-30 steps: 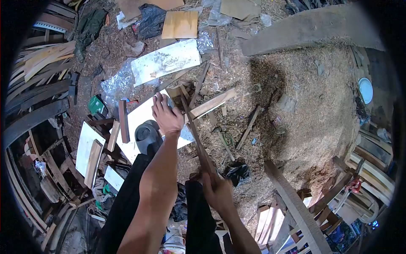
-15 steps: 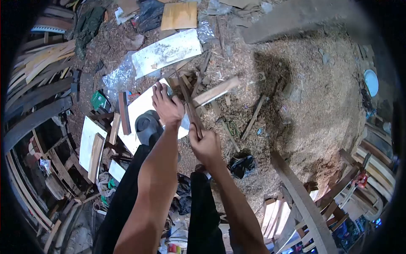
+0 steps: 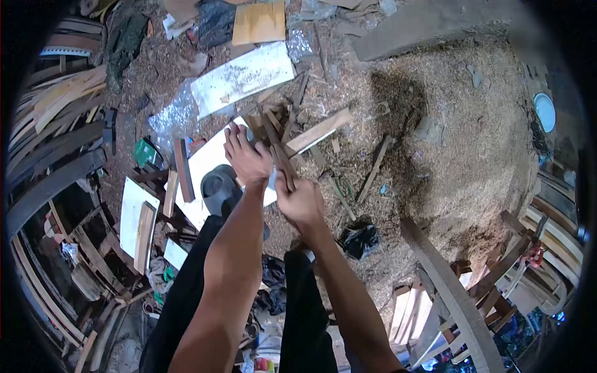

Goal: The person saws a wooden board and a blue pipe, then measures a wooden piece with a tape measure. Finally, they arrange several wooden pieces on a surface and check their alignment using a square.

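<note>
My left hand point(image 3: 249, 156) lies with its fingers stretched out over the white board point(image 3: 199, 163), beside the upper end of the dark wooden strip; what lies under the palm is hidden. My right hand point(image 3: 300, 200) is closed round the lower end of the dark wooden strip point(image 3: 271, 133), which slants up and left from the fist. The strip looks like it may be two pieces lying together. A paler wooden batten point(image 3: 320, 130) sits just right of it. My shoe point(image 3: 219, 185) rests on the white board.
Wood shavings point(image 3: 466, 161) cover the floor at right. A long beam point(image 3: 444, 289) slants at lower right, and stacked boards point(image 3: 62, 105) line the left side. A black plastic bag point(image 3: 359, 241) lies near my right forearm. A stained white panel point(image 3: 242, 78) is farther ahead.
The view has shifted slightly. My right hand has moved a little upward along with the strip. The left hand stays in nearly the same place, fingers still spread.
</note>
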A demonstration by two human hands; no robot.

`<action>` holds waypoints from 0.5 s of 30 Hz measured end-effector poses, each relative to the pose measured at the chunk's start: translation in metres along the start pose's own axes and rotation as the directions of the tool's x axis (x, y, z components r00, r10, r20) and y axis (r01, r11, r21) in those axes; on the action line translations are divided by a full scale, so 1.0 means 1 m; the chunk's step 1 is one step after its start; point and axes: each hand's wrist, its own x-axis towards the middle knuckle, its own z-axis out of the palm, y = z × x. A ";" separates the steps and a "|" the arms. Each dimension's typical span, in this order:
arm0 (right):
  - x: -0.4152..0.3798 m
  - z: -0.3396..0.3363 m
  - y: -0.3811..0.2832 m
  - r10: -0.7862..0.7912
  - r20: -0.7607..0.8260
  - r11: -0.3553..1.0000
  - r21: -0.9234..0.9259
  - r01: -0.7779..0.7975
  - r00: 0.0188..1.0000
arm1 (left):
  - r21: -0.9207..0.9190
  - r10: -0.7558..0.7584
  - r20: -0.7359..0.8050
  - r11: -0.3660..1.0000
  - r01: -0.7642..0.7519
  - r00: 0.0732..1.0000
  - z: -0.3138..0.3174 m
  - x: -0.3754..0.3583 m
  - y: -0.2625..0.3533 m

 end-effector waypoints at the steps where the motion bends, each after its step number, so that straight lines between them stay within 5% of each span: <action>1: 0.006 0.004 -0.004 -0.001 0.001 1.000 0.004 0.001 1.000 | 0.003 0.003 -0.001 1.000 -0.003 1.000 -0.001 0.004 0.001; 4: -0.011 -0.001 0.003 -0.021 -0.002 0.998 0.052 0.021 1.000 | -0.033 -0.038 0.009 0.999 0.038 0.999 -0.005 0.001 0.004; 8: -0.136 -0.039 0.042 0.013 -0.058 0.994 0.111 -0.007 0.998 | -0.005 -0.035 0.005 0.999 0.035 0.999 -0.002 0.000 0.003; 11: -0.142 -0.059 0.029 0.112 0.050 0.988 0.100 -0.116 0.992 | -0.016 -0.016 0.003 1.000 0.016 1.000 -0.002 0.002 0.002; 12: -0.129 -0.043 0.037 -0.007 -0.109 0.990 0.139 0.022 0.994 | -0.012 0.000 0.004 1.000 0.000 1.000 -0.004 0.001 0.003; 15: -0.056 -0.023 0.021 0.051 -0.006 0.995 0.089 -0.051 0.999 | 0.014 -0.006 0.039 1.000 0.005 0.999 -0.008 0.002 0.007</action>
